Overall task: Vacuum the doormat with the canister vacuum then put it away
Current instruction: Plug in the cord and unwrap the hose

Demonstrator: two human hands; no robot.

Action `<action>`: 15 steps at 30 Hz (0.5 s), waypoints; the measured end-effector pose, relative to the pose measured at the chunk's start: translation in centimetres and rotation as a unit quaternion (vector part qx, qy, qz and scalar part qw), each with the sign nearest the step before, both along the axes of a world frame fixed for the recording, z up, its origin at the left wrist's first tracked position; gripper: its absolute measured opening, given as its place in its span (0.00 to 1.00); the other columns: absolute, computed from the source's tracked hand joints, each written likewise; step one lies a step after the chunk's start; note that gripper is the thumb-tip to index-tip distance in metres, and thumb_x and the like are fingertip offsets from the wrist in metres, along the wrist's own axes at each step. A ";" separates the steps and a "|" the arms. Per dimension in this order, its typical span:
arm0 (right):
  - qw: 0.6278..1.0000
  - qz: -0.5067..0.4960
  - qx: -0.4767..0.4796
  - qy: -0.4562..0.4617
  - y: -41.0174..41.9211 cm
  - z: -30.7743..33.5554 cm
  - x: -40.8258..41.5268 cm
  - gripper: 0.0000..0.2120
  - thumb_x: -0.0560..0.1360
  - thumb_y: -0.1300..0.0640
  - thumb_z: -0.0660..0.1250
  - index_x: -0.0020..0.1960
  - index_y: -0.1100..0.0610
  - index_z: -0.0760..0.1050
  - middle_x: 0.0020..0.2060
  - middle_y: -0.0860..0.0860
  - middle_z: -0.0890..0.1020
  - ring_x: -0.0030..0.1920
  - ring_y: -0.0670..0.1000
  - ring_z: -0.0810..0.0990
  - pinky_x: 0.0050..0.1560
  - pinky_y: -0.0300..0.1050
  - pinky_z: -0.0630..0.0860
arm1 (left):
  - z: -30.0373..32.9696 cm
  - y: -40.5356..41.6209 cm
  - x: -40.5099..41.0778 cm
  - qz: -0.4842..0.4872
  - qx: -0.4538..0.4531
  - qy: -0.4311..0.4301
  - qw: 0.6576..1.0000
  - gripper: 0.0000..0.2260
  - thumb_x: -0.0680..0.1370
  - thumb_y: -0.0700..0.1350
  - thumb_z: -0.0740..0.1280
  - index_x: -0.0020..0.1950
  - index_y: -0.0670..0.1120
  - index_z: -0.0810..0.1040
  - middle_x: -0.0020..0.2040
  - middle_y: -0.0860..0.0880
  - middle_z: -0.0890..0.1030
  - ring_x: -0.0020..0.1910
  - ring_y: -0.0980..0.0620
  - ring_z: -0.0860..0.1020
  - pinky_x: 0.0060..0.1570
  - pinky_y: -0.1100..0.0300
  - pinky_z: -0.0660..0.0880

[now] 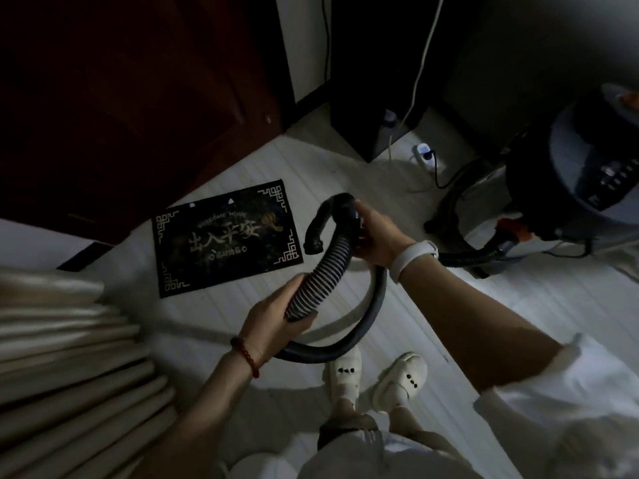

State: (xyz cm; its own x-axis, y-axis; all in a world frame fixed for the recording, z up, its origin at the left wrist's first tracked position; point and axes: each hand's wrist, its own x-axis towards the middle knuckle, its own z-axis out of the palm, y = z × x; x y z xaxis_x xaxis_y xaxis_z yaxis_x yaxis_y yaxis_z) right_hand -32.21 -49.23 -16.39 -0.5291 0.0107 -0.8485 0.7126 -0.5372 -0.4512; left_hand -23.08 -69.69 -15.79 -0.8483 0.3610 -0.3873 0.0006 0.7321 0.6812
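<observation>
The room is dim, and the person stands over a pale floor [466,305] with both hands on one ribbed vacuum hose [321,271]. There are two hands at work and two pale clogs [373,375] below them, one doormat, one canister. The left hand [276,316] has its grip wrapped around the lower stretch of the hose, fingers curled round the ribbing. The right hand [375,236], with a white band [413,259] on the wrist, has its grip closed around the dark curved handle end [345,212], higher up and farther from the body. Between the two hands the hose runs on a slant, rising from lower left to upper right; past the right hand the handle arches over and its open nozzle [313,245] points down toward the floor, just off the right edge of the doormat [224,236]. Below the left hand the hose loops in one wide curve near the feet and runs back right to the canister vacuum [570,160], which sits at the right side of the view. The doormat lies flat on the floor beside a dark wooden door [121,98], black with gold characters and corner frets, its long axis running left to right with a slight tilt. One white power strip [423,155] lies on the floor behind, with one dark plug in it. Pale pleated curtain folds [69,357] hang at the left.
</observation>
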 end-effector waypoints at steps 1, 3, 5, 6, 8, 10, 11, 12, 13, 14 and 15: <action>1.000 -0.008 -0.007 -0.017 -0.2 -0.3 -0.3 0.30 0.76 0.48 0.64 0.70 0.63 0.60 0.46 0.58 0.75 0.40 0.57 0.78 0.29 0.47 0.76 | -0.2 -0.2 0.4 -0.016 -0.006 -0.009 1.000 0.29 0.70 0.59 0.64 0.69 0.54 0.66 0.54 0.57 0.77 0.52 0.58 0.77 0.47 0.64 0.71; 0.999 0.000 0.013 -0.041 -0.6 -1.3 -0.5 0.30 0.75 0.50 0.66 0.69 0.63 0.60 0.50 0.61 0.76 0.40 0.58 0.78 0.28 0.49 0.78 | -0.4 -0.6 0.6 -0.036 -0.015 -0.060 0.997 0.26 0.73 0.54 0.68 0.68 0.56 0.64 0.53 0.56 0.77 0.52 0.56 0.76 0.46 0.64 0.71; 0.996 0.018 0.077 -0.042 -0.8 -1.8 -0.2 0.26 0.76 0.52 0.65 0.66 0.66 0.63 0.47 0.61 0.76 0.38 0.58 0.78 0.37 0.54 0.79 | -1.0 -1.3 0.5 -0.061 -0.026 -0.130 0.989 0.27 0.73 0.53 0.70 0.69 0.58 0.63 0.54 0.58 0.74 0.53 0.59 0.73 0.48 0.64 0.70; 0.994 0.026 0.106 -0.025 -1.0 -1.7 0.3 0.21 0.76 0.53 0.64 0.62 0.67 0.65 0.43 0.60 0.76 0.36 0.56 0.77 0.40 0.54 0.78 | -1.4 -1.7 0.3 -0.064 -0.028 -0.170 0.983 0.29 0.72 0.52 0.70 0.70 0.57 0.63 0.57 0.57 0.73 0.55 0.59 0.72 0.51 0.64 0.69; 0.991 0.036 0.123 0.023 -1.1 -1.4 2.4 0.12 0.78 0.56 0.62 0.55 0.64 0.68 0.38 0.56 0.76 0.32 0.53 0.78 0.36 0.47 0.79 | -1.9 -2.3 -0.6 0.012 0.027 -0.270 0.962 0.28 0.74 0.50 0.69 0.71 0.52 0.63 0.64 0.51 0.71 0.58 0.56 0.71 0.54 0.64 0.68; 0.989 0.041 0.127 0.070 -0.6 -0.9 5.0 0.11 0.77 0.56 0.62 0.56 0.61 0.68 0.38 0.55 0.77 0.31 0.50 0.80 0.34 0.43 0.80 | -1.5 -1.8 -2.5 0.152 0.123 -0.313 0.930 0.19 0.78 0.46 0.63 0.69 0.47 0.66 0.67 0.45 0.71 0.58 0.53 0.72 0.55 0.62 0.68; 0.986 0.052 0.128 0.094 -0.3 -0.6 6.1 0.12 0.77 0.56 0.62 0.58 0.60 0.68 0.40 0.54 0.77 0.32 0.48 0.81 0.36 0.44 0.79 | -1.1 -0.9 -3.8 0.214 0.149 -0.305 0.916 0.16 0.79 0.47 0.60 0.66 0.46 0.68 0.67 0.43 0.72 0.57 0.52 0.74 0.55 0.61 0.69; 0.982 0.068 0.130 0.119 -0.1 -0.2 6.9 0.12 0.77 0.57 0.62 0.58 0.58 0.68 0.43 0.54 0.78 0.34 0.47 0.81 0.39 0.45 0.79 | -0.7 0.3 -5.4 0.262 0.172 -0.302 0.900 0.15 0.80 0.49 0.57 0.64 0.46 0.69 0.66 0.43 0.73 0.56 0.50 0.74 0.54 0.59 0.71; 0.978 0.079 0.131 0.141 -0.1 0.1 7.5 0.12 0.77 0.59 0.62 0.59 0.57 0.68 0.45 0.54 0.77 0.36 0.47 0.81 0.41 0.46 0.78 | -0.4 2.0 -7.0 0.293 0.215 -0.317 0.876 0.17 0.81 0.53 0.54 0.65 0.45 0.69 0.66 0.43 0.73 0.56 0.48 0.75 0.54 0.57 0.71; 0.975 0.089 0.130 0.157 -0.3 0.8 7.9 0.13 0.77 0.61 0.61 0.60 0.58 0.67 0.46 0.53 0.77 0.37 0.46 0.81 0.43 0.44 0.78 | -0.1 4.0 -8.7 0.315 0.270 -0.346 0.841 0.21 0.80 0.56 0.52 0.67 0.44 0.67 0.64 0.43 0.74 0.55 0.47 0.75 0.53 0.56 0.72; 0.971 0.101 0.130 0.172 -0.5 1.4 8.1 0.15 0.77 0.62 0.61 0.62 0.59 0.65 0.48 0.53 0.77 0.38 0.44 0.81 0.43 0.42 0.78 | 0.4 6.1 -10.4 0.329 0.324 -0.381 0.801 0.24 0.80 0.59 0.51 0.67 0.44 0.66 0.61 0.42 0.75 0.53 0.46 0.76 0.51 0.54 0.73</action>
State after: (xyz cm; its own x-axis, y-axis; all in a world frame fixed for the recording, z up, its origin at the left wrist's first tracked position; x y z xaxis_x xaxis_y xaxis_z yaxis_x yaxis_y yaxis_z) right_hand -24.07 -49.77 -15.02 -0.7948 0.0686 -0.6030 0.5739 -0.2381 -0.7836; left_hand -33.47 -63.55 -15.39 -0.5438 0.2675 -0.7954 -0.8371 -0.1051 0.5369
